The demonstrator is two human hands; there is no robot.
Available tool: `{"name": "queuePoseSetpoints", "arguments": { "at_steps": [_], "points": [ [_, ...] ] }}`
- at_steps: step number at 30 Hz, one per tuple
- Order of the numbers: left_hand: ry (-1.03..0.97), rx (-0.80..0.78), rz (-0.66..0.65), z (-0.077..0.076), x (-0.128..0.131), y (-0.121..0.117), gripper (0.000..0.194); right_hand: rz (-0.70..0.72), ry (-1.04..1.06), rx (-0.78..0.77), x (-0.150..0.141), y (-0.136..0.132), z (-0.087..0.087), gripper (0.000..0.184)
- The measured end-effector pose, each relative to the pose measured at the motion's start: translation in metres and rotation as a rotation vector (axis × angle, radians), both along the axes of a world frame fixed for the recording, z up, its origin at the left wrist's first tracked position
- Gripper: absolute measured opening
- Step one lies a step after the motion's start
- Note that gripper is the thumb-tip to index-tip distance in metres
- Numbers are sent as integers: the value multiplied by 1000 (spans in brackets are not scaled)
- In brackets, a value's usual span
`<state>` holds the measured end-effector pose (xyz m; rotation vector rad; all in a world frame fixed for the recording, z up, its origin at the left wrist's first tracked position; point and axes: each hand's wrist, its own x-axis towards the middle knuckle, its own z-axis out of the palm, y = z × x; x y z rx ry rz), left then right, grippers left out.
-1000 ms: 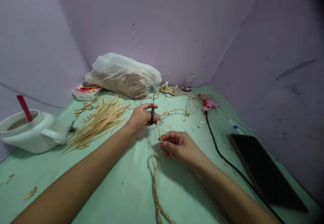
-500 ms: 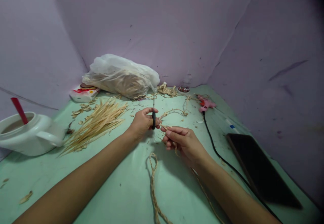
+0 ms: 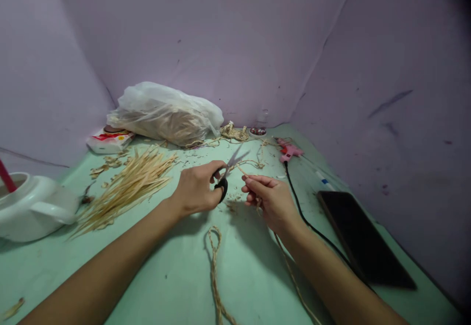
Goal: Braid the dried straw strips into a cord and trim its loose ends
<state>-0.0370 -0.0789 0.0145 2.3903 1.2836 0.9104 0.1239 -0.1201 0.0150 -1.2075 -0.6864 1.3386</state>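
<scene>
My left hand [image 3: 198,185] grips a pair of scissors [image 3: 222,186] by the black handles, fingers through the loops. Its blades are spread and point away toward the wall, close to the end of a thin cord. My right hand [image 3: 270,200] pinches this braided straw-coloured cord [image 3: 241,169] between thumb and fingertips. The cord's short end sticks out toward the blades, and its long part trails under my right forearm to the front. Between my forearms lies a looped, thicker braided cord [image 3: 214,271] on the green table [image 3: 184,271].
Dried flat strips [image 3: 128,187] lie at left, beside a white pot [image 3: 40,212] holding a red stick. Behind are a plastic bag [image 3: 165,114], a tissue pack [image 3: 110,141] and a bead dish [image 3: 257,132]. At right are a pink glue gun [image 3: 290,150], its black cable and a dark phone [image 3: 364,237].
My left hand has let go of the cord and swung the scissors round, opening the blades. My right hand has drawn the cord slightly right and up. The view has shifted right.
</scene>
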Motion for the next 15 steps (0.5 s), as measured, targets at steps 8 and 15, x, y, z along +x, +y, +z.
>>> {"name": "queuePoseSetpoints", "arguments": {
  "at_steps": [8, 15],
  "points": [
    [487, 255, 10, -5, 7, -11, 53, -166, -289, 121, 7, 4, -3, 9],
    [500, 162, -9, -2, 7, -11, 54, -220, -459, 170, 5, 1, 1, 10]
  ]
}}
